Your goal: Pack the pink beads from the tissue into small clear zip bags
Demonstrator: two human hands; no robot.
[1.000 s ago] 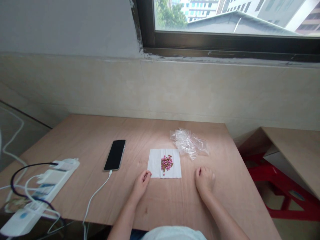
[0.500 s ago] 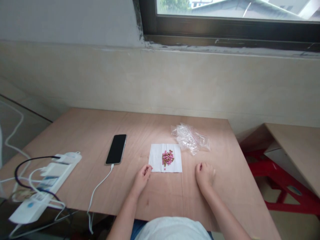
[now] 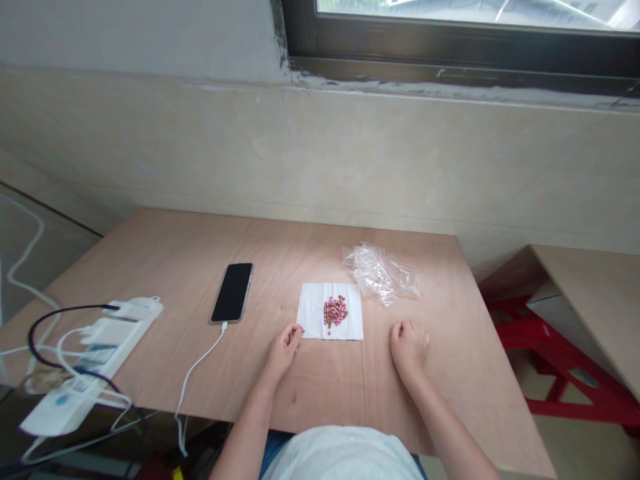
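Nearest us, our pale shirt [image 3: 345,457] sits at the front edge of the bench [image 3: 320,393], with open wood running from there to our hands. At the left, a white plastic power strip [image 3: 120,333] juts past the bench's edge, and a slim white cable [image 3: 189,377] drops over the front. Our left hand [image 3: 285,347] curls its fingers toward the thumb at the near left corner of a white paper sheet [image 3: 311,310]; we cannot tell whether that grip holds anything. Our right hand [image 3: 410,347] rests in a narrow, closed fist, apart from the sheet, with room out to the bench's slanting right edge. The thin sheet lies flat between and slightly beyond our hands, its sides set nearly straight to us. On its middle we see a loose heap of small pieces [image 3: 335,311], round pink ones and longer brown ones, the brown pointing various ways. Well left, a smartphone [image 3: 233,292] has its long axis running away and slightly rightward. At the sheet's far right corner lie crumpled clear plastic bags [image 3: 381,273]. Beyond the bench's far edge rises a smooth, beige wall [image 3: 250,147].
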